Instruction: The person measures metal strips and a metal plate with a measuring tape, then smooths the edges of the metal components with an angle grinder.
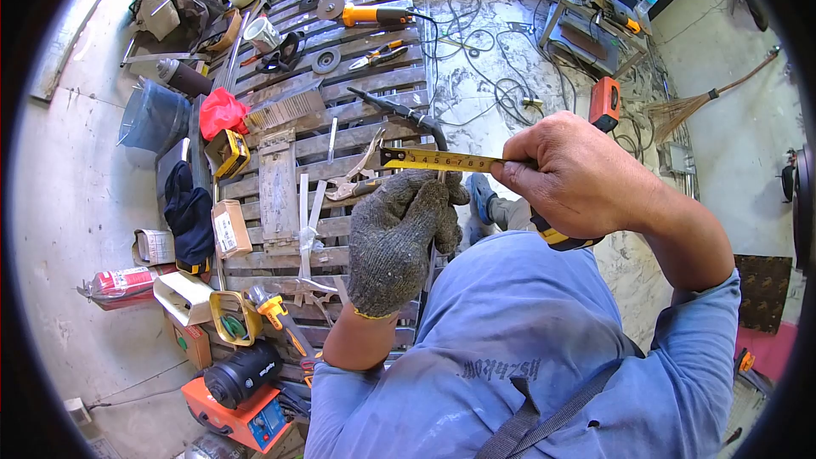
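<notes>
Right hand [565,172] gripping tape measure [438,160], coil [233,326] in tub [216,308]

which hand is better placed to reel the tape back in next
Probably the right hand: its bare fingers pinch the yellow blade, and the tape's case shows just below. The gloved left hand is farther from the case.

Red cloth [222,112] beside a blue bin [151,123], straw broom [687,110] at far right
</notes>
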Motion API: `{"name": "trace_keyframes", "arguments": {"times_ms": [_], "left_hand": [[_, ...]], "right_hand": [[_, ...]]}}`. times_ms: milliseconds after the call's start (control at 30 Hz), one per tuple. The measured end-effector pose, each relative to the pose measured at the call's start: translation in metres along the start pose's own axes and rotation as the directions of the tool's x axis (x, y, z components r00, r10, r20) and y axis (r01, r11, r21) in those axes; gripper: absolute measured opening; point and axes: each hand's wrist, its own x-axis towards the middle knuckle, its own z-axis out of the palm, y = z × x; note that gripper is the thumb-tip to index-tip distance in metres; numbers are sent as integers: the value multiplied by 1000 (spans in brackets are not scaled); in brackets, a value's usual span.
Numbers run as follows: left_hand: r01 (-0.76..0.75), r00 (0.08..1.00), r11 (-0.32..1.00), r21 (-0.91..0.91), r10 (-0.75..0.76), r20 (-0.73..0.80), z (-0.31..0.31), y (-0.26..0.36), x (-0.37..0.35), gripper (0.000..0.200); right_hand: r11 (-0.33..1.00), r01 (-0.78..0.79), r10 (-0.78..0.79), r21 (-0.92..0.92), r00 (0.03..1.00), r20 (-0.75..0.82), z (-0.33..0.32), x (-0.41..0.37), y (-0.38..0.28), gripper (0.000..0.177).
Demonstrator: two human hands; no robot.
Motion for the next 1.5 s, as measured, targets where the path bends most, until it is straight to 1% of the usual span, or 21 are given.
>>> {"name": "trace_keyframes", "arguments": {"times_ms": [133,300,400,500,600,833,1000,1100,1133,1200,1233,1267,1300,1333,1400,1433,1500], "left_hand": [[9,999,1000,15,-8,-32,3,3,-1,26],[7,1000,1000,15,-7,-7,-1,0,0,27],[8,1000,1000,26,-8,-15,0,1,0,27],[10,1000,1000,14,-10,-3,-3,-2,0,27],[5,1000,1000,12,-5,-15,-1,-1,0,26],[6,1000,998,58,-5,-11,-1,1,1,26],[23,999,999,45,-21,-27,0,3,0,27],[35,999,999,32,-34,-19,-1,4,1,24],[38,999,999,27,-38,-13,-2,3,1,23],[-18,999,999,-40,17,-37,-4,0,0,19],[-42,998,996,-73,38,-56,-6,-3,0,18],[-110,993,993,-49,107,-49,-14,-7,-1,14],[-189,981,981,-50,185,-60,-24,-15,-4,14],[-275,960,960,-47,272,-63,-33,-24,-4,14],[-368,928,928,-58,362,-94,-48,-44,-4,22],[-410,909,910,-64,402,-108,-53,-54,-5,26],[-483,873,875,-31,479,-89,-58,-69,-3,28]], "right_hand": [[1000,1,-1,-1,1000,-2,0,0,-1,39],[1000,9,-8,11,1000,-9,1,1,0,39],[997,51,-51,49,999,-10,4,3,8,32],[1000,-15,15,-18,1000,3,0,2,-2,39],[999,24,-24,24,1000,-2,3,3,6,31],[1000,3,-3,9,1000,10,2,3,5,30],[1000,-16,16,25,1000,11,3,3,4,29],[1000,-25,25,-7,1000,-2,1,3,-2,37],[1000,-15,15,5,1000,-13,2,3,0,34],[999,2,-2,32,1000,-21,5,4,8,28],[997,-26,30,66,998,-50,6,4,11,28],[993,-57,64,104,995,-70,7,3,14,28],[996,-22,35,91,990,-133,10,2,20,29],[997,-20,32,78,986,-165,12,2,27,29],[985,-150,163,83,972,-171,17,0,31,30],[981,-157,174,112,970,-167,22,-1,39,30],[971,-173,200,168,966,-165,37,1,58,30]]}}
